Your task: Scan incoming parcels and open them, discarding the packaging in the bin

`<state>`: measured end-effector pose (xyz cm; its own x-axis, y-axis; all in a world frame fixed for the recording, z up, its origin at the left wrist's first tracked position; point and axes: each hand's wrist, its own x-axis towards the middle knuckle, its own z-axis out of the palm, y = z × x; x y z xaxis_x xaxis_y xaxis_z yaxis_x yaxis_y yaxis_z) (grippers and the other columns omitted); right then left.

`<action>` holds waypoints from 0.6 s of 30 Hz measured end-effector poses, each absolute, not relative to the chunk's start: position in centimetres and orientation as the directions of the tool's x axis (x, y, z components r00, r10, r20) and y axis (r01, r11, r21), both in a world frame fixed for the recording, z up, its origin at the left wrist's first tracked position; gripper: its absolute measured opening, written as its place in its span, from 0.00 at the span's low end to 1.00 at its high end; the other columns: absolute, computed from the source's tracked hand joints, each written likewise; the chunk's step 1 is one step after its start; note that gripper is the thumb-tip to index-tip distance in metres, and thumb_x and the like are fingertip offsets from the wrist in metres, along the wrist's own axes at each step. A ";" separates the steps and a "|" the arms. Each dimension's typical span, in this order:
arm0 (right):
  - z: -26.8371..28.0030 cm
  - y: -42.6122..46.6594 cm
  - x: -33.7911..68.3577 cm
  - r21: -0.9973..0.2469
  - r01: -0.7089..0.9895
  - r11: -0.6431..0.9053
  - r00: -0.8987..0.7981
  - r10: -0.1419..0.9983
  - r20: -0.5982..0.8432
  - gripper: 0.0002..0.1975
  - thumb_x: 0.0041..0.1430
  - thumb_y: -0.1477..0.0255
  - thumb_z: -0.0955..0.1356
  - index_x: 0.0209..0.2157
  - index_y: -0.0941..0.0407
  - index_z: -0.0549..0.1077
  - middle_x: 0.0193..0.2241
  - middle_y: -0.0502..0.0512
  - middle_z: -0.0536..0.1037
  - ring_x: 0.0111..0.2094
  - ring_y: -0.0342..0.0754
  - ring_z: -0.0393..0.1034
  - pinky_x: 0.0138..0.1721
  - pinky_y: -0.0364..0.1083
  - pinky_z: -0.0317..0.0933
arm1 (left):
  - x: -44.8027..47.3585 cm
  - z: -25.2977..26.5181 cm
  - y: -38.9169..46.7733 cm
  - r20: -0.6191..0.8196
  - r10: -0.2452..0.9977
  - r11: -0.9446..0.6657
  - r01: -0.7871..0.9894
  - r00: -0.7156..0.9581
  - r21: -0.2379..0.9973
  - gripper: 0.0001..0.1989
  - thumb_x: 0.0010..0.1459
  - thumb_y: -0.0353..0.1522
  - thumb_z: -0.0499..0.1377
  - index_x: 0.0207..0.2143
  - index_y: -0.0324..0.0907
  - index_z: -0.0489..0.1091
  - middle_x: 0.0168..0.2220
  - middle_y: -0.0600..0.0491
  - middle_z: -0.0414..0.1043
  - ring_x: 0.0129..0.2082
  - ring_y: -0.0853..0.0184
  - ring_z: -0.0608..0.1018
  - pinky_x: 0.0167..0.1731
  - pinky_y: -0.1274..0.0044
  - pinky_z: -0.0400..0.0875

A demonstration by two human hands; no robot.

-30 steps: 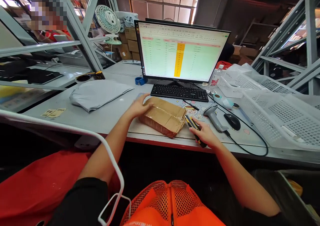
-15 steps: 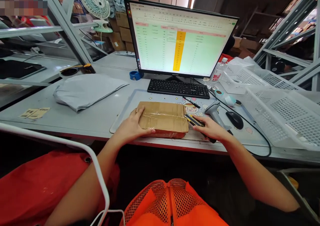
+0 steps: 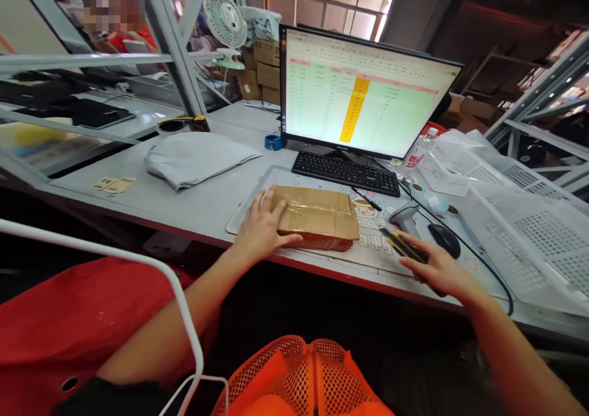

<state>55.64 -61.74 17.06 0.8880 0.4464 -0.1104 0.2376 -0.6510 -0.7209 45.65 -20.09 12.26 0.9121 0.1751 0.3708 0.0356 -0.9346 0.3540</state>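
Note:
A brown cardboard box (image 3: 317, 212) with shiny clear tape across its top lies at the front edge of the desk. My left hand (image 3: 263, 226) grips its left end, fingers over the top and thumb along the near side. To the right of the box and apart from it, my right hand (image 3: 435, 262) is closed round a black and yellow utility knife (image 3: 405, 244). The knife points up and left, over the printed desk mat (image 3: 375, 244). Its blade tip is too blurred to make out.
Behind the box are a keyboard (image 3: 345, 172), a pen (image 3: 367, 199) and a monitor (image 3: 363, 91). A barcode scanner (image 3: 405, 216) and a mouse (image 3: 444, 240) are near my right hand. White baskets (image 3: 529, 238) stand at right; a white bag (image 3: 197, 158) lies at left.
My right hand has drawn the utility knife away from the box's right end, rightward and toward me. My left hand stays on the box. The camera view has turned and tilted.

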 end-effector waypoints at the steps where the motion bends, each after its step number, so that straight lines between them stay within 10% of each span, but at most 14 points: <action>1: 17.7 -61.8 56.6 -0.685 0.297 -0.666 0.896 0.441 -0.041 0.39 0.59 0.58 0.75 0.70 0.52 0.70 0.34 0.56 0.83 0.22 0.50 0.73 0.24 0.48 0.69 | 45.0 11.9 -21.0 0.447 0.135 -0.950 -0.014 0.884 0.313 0.47 0.54 0.50 0.73 0.71 0.42 0.65 0.77 0.38 0.49 0.76 0.38 0.52 0.72 0.52 0.53; 7: 22.9 -51.0 60.6 -0.242 0.794 -0.557 0.596 0.792 0.133 0.31 0.65 0.71 0.71 0.69 0.43 0.71 0.59 0.54 0.80 0.53 0.60 0.78 0.56 0.55 0.69 | 44.5 7.6 -25.6 0.667 0.072 -0.943 -0.167 0.742 0.288 0.26 0.70 0.47 0.61 0.64 0.46 0.73 0.62 0.44 0.76 0.64 0.50 0.73 0.69 0.56 0.51; 12: 24.7 -36.7 59.5 0.109 0.944 -0.311 0.317 0.947 -0.052 0.30 0.70 0.74 0.66 0.70 0.41 0.68 0.51 0.56 0.84 0.45 0.54 0.79 0.42 0.46 0.66 | 46.0 5.8 -25.4 0.699 0.154 -0.929 -0.140 0.698 0.344 0.18 0.70 0.45 0.62 0.56 0.48 0.78 0.56 0.48 0.81 0.56 0.54 0.78 0.58 0.60 0.59; 18: 24.2 -32.6 58.3 0.225 0.954 -0.199 0.238 0.958 -0.162 0.33 0.68 0.78 0.64 0.71 0.41 0.66 0.44 0.57 0.85 0.38 0.53 0.79 0.34 0.44 0.60 | 45.6 6.0 -25.0 0.726 0.131 -0.924 -0.183 0.676 0.337 0.15 0.70 0.44 0.62 0.52 0.47 0.79 0.53 0.49 0.82 0.52 0.56 0.79 0.56 0.60 0.58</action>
